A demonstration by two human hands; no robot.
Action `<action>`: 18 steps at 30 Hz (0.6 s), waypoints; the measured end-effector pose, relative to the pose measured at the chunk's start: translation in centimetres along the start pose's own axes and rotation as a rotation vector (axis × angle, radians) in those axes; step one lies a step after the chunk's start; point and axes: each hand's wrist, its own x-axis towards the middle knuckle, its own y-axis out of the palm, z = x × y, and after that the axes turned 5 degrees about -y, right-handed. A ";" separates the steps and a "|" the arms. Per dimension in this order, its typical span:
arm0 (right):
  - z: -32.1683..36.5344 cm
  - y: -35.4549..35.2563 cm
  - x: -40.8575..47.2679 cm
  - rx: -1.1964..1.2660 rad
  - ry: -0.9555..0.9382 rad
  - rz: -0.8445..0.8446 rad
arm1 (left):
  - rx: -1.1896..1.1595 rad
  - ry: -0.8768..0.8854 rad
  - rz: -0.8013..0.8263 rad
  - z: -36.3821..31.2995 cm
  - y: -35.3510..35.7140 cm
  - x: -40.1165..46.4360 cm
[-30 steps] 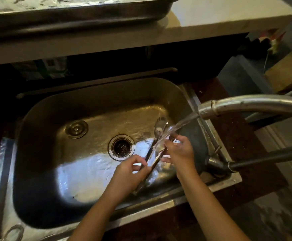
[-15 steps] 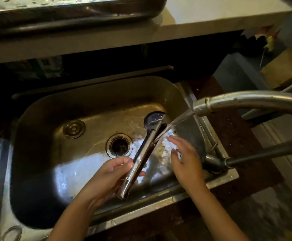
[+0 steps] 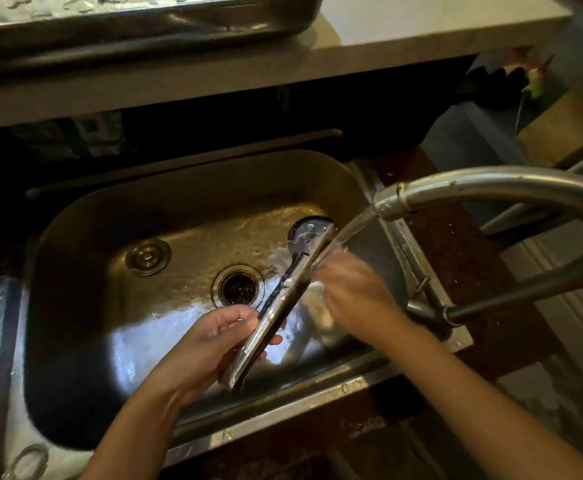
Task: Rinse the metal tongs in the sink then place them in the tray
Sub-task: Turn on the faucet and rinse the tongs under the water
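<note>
A steel sink fills the middle of the view, its basin wet and shining, with an open drain near the centre and a round metal stopper lying flat to the drain's left. Above the sink, a pale desk edge runs across the top, and on it sits a long metal tray, well apart from the hands. A curved faucet reaches in from the right, its spout over the basin's right side, and a stream of water pours from it at a slant onto the upper part of the metal tongs. The tongs are held over the basin, tilted, the rounded tips up near the stream and the hinge end low toward the near rim; the two arms lie close together. The left hand has the lower half of the tongs, fingers curled around the shaft from the left with the thumb side hidden behind it. The right hand is blurred, just beside the tongs under the water; its fingers look loosely spread and seem to brush the upper shaft, but whether they grip anything cannot be told. The faucet's lever and base stand on the right rim, behind the right wrist.
</note>
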 end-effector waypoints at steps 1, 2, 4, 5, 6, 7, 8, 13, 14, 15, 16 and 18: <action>1.2 0.2 -1.0 0.037 -0.091 0.032 | -0.011 -0.001 0.003 0.0 0.2 0.1; 1.8 0.6 -1.7 0.063 -0.159 0.066 | -0.028 -0.005 0.001 0.0 0.3 0.1; 1.2 0.8 -1.3 0.085 -0.102 0.100 | -0.049 -0.010 0.004 0.3 0.6 0.2; 0.4 0.9 -0.7 0.091 -0.005 0.092 | -0.045 -0.011 0.004 0.4 0.9 0.3; -0.2 0.8 -0.3 0.093 0.065 0.050 | -0.038 -0.006 -0.004 0.5 1.0 0.5; -0.3 0.7 0.0 0.095 0.093 0.007 | -0.032 -0.005 -0.017 0.6 1.2 0.7; 0.2 0.7 -0.1 0.117 0.075 -0.004 | -0.037 -0.003 -0.037 0.6 1.4 1.1; 3.5 2.0 -3.7 0.160 -0.306 0.071 | -0.070 -0.029 -0.073 0.2 1.9 2.3; 2.6 2.1 -3.3 0.107 -0.286 0.042 | -0.058 -0.034 -0.069 0.3 1.8 2.5; 1.5 2.2 -2.7 0.053 -0.225 0.011 | -0.051 -0.041 -0.065 0.4 1.9 2.6; 0.7 2.0 -2.2 0.029 -0.142 0.000 | -0.040 -0.044 -0.068 0.5 1.9 2.7; 0.7 1.6 -2.0 0.044 -0.065 0.037 | -0.047 -0.033 -0.078 0.5 2.2 3.0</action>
